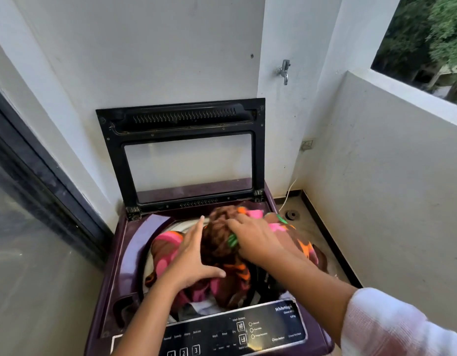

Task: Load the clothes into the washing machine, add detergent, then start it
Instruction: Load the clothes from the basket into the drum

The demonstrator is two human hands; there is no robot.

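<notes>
A purple top-loading washing machine (127, 253) stands with its black-framed glass lid (182, 119) raised against the wall. A bundle of brown cloth with pink, orange and green patches (219, 242) bulges out of the drum opening and spills over the right rim. My left hand (194, 255) presses flat on the bundle's left side with straight fingers. My right hand (250, 237) lies on top of the bundle, fingers bent into the cloth. The black control panel (248, 332) runs along the machine's front edge.
A metal tap (284, 71) sticks out of the white wall above the machine on the right. A low balcony wall (376, 176) closes the right side, with a floor drain (291, 215) and a white cord beside the machine. A dark-framed glass door (29, 201) runs along the left.
</notes>
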